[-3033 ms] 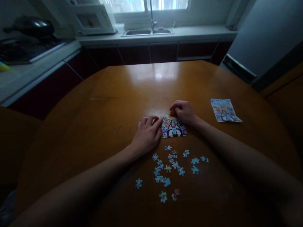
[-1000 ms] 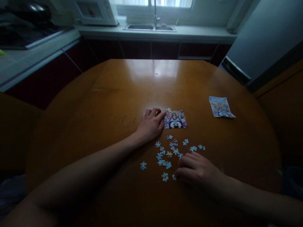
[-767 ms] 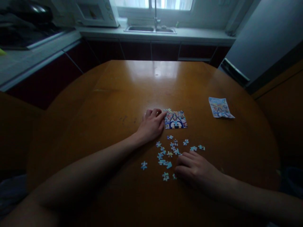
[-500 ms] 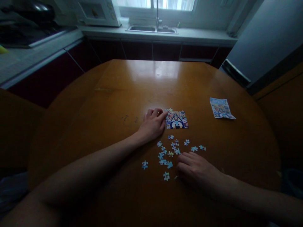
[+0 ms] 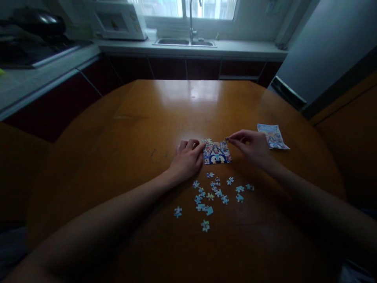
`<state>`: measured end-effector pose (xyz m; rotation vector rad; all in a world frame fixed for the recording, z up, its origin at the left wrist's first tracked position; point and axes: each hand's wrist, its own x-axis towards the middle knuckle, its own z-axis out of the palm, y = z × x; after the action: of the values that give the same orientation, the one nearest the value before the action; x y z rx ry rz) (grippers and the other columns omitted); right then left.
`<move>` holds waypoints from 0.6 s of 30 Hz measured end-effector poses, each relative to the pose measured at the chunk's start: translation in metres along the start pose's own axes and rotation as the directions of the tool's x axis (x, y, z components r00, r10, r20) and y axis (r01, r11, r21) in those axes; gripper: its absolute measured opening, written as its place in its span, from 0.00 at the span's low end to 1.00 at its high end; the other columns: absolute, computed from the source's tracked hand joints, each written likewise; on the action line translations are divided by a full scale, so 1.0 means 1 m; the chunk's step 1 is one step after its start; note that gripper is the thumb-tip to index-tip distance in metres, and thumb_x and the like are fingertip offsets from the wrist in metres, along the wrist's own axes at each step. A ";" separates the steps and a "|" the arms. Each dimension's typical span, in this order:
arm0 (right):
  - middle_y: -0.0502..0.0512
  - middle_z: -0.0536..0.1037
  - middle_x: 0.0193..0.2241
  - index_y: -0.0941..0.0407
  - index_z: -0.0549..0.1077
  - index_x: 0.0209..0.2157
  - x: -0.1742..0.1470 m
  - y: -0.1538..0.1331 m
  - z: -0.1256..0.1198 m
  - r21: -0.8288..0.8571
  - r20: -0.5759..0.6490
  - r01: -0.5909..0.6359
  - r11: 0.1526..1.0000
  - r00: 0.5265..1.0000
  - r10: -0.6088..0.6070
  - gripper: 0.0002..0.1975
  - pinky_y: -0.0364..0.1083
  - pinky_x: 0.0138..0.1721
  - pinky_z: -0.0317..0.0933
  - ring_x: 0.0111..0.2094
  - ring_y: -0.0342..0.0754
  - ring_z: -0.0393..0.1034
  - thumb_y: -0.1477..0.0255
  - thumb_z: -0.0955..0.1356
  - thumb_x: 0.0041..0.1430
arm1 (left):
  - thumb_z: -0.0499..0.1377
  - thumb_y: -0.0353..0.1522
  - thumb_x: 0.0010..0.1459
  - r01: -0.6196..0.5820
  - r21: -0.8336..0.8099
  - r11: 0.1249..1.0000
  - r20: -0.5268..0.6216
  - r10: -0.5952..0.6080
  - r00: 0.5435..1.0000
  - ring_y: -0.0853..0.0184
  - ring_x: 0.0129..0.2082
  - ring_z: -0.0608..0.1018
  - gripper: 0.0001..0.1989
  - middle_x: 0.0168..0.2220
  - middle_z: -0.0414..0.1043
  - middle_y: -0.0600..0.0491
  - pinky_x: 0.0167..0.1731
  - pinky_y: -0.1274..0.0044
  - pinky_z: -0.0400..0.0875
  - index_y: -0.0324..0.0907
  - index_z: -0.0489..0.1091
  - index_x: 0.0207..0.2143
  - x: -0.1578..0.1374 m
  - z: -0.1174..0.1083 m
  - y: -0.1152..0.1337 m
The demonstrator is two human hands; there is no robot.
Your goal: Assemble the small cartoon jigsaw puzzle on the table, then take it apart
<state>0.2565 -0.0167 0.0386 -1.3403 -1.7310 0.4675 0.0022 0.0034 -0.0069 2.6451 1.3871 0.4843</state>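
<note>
A partly joined jigsaw puzzle [image 5: 217, 154] with a blue cartoon dog face lies flat on the table. My left hand [image 5: 187, 159] rests at its left side, fingers apart and loosely bent, the index fingertip touching the upper left edge. At the upper right corner, my right hand [image 5: 253, 146] pinches a small puzzle piece [image 5: 226, 139] between thumb and fingertips. Nearer to me lie several loose puzzle pieces [image 5: 218, 192], mostly pale blue. One loose piece [image 5: 178, 212] sits apart on the left, another [image 5: 205, 225] closest to me.
A creased printed sheet [image 5: 277, 137] lies on the wooden table [image 5: 147, 114] behind my right hand, partly covered by it. Beyond the table are a counter with a sink [image 5: 185, 42], a microwave [image 5: 118, 21] and a stove with a dark pan [image 5: 38, 23].
My right hand has moved from the loose pieces up to the puzzle's upper right corner, now with a piece in its pinch. My left hand stays at the puzzle. The view has tilted slightly.
</note>
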 end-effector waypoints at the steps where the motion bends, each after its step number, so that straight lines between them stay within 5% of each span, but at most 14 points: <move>1: 0.55 0.82 0.30 0.55 0.81 0.32 0.010 0.009 0.005 0.002 -0.025 -0.021 1.000 0.999 0.021 0.06 0.47 0.29 0.63 0.27 0.47 0.71 0.68 0.74 0.59 | 0.51 0.36 0.70 0.000 0.000 1.000 0.003 0.000 1.000 0.52 0.54 0.64 0.22 0.57 0.66 0.46 0.57 0.60 0.63 0.46 0.66 0.64 0.000 0.000 0.000; 4: 0.57 0.83 0.31 0.56 0.82 0.32 0.032 0.030 0.022 0.008 -0.001 -0.031 0.999 1.000 0.031 0.06 0.48 0.32 0.64 0.30 0.48 0.73 0.68 0.73 0.60 | 0.51 0.36 0.70 0.000 -0.009 1.000 0.007 0.000 1.000 0.51 0.54 0.64 0.22 0.58 0.66 0.45 0.56 0.59 0.63 0.46 0.66 0.64 0.000 0.000 -0.001; 9: 0.58 0.83 0.29 0.58 0.83 0.32 0.055 0.051 0.042 0.018 0.204 0.031 0.999 0.978 -0.034 0.09 0.48 0.32 0.64 0.28 0.48 0.72 0.67 0.72 0.59 | 0.51 0.35 0.69 -0.003 -0.017 1.000 -0.009 0.003 1.000 0.52 0.54 0.64 0.21 0.57 0.66 0.46 0.55 0.58 0.64 0.49 0.66 0.63 -0.002 -0.001 -0.001; 18: 0.56 0.84 0.31 0.57 0.83 0.34 0.059 0.067 0.048 0.133 0.353 0.029 0.991 0.933 -0.074 0.08 0.48 0.35 0.67 0.31 0.49 0.75 0.68 0.72 0.58 | 0.52 0.35 0.69 0.008 -0.015 1.000 -0.005 -0.008 1.000 0.52 0.54 0.64 0.21 0.58 0.65 0.47 0.54 0.59 0.65 0.48 0.65 0.63 -0.002 -0.002 0.000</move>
<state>0.2546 0.0707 -0.0124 -1.1675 -1.9884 0.8184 0.0008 0.0015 -0.0052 2.6272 1.3898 0.4987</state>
